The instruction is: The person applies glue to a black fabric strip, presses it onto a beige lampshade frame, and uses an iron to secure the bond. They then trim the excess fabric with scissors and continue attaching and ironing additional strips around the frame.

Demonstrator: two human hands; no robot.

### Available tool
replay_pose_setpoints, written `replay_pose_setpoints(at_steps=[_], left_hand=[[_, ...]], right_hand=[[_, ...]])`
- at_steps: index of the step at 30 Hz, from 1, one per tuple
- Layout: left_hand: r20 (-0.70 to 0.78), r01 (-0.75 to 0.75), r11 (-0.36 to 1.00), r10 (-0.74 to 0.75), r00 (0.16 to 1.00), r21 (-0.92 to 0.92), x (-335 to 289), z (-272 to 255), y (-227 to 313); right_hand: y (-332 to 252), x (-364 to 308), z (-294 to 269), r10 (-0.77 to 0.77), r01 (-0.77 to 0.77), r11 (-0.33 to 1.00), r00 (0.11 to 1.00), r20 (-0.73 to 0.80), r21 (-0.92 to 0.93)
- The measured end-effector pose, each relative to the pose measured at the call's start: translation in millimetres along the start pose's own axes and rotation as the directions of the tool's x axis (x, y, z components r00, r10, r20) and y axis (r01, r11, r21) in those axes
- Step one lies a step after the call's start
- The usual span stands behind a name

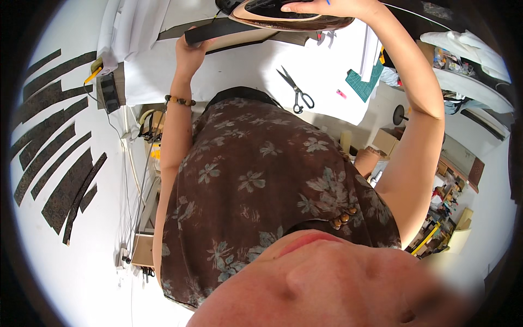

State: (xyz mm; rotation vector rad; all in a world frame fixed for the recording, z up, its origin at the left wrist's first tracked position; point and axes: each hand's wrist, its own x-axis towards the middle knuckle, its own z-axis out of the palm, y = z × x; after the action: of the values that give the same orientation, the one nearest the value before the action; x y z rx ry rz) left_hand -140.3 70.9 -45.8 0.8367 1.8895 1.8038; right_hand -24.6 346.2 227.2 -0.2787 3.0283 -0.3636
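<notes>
My right hand is closed round the handle of a glossy dark clothes iron with a copper-coloured rim, at the top of the view. The upper part of the hand is cut off by the picture's edge. My left hand, a beaded bracelet on its wrist, grips the end of a dark fabric strip. From that hand the strip runs right toward the iron, whose body hides its far end. Beneath both lies a white table surface with more dark and beige pieces on it.
Black-handled scissors lie partly spread near the table's front edge. To their right are a small pink item and a green cutting mat. Several dark strips hang at the left, beside a black power strip and cords.
</notes>
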Motion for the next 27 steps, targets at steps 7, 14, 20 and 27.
replay_pose_setpoints(at_steps=[7,14,20,27], left_hand=[[0.004,0.038,0.999,-0.038,0.999,0.025,-4.3,-3.2,-14.8],[-0.003,0.016,1.000,-0.016,1.000,0.014,-4.1,-0.8,-3.2],[0.002,-0.013,1.000,0.013,1.000,0.017,-2.6,-1.1,3.3],[-0.006,-0.006,1.000,0.006,1.000,0.006,-1.2,0.4,1.0]], right_hand=[[-5.6,1.0,5.4,0.010,-0.009,0.998,1.000,0.006,-0.066],[-12.1,-3.1,5.4,0.004,-0.003,0.995,1.000,0.008,-0.099],[-13.8,-4.2,6.0,-0.018,0.019,0.993,1.000,0.012,-0.119],[-13.5,-5.7,7.1,-0.051,0.051,0.988,0.999,0.004,-0.148]])
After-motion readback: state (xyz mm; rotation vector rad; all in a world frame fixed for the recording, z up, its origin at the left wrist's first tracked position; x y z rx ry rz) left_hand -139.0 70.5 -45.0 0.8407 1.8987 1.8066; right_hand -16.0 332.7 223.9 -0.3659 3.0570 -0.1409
